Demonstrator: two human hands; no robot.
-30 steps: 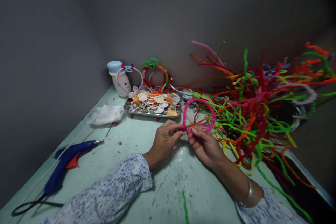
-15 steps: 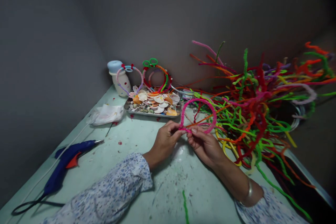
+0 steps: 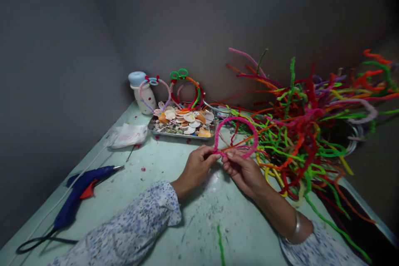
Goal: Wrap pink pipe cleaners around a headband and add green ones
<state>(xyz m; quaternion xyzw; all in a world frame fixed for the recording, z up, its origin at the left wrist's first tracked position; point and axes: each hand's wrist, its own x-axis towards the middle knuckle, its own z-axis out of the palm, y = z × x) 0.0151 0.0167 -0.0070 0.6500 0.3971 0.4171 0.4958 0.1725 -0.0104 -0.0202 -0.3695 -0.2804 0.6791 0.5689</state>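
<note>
A bright pink pipe cleaner [image 3: 256,134], bent into a round loop, stands up above the middle of the table between both hands. My left hand [image 3: 199,167] pinches its lower left end. Close beside it, my right hand [image 3: 243,171] grips the bottom of the loop between thumb and fingers. A short pink stretch shows between the two sets of fingertips. What lies inside the fingers themselves is hidden. Behind the loop, an orange pipe cleaner [image 3: 241,140] runs out from the pile on the right.
A metal tray [image 3: 174,135] of shells stands at the back, with decorated headbands [image 3: 170,95] and a blue-capped bottle [image 3: 144,95] behind. A blue glue gun [image 3: 73,199] and a white packet [image 3: 129,135] lie left. Tangled pipe cleaners [image 3: 299,133] fill the right; a green piece [image 3: 220,245] lies in front.
Both hands hold the pink loop in nearly the same place as before. The whole view has shifted very slightly; nothing else has visibly moved.
</note>
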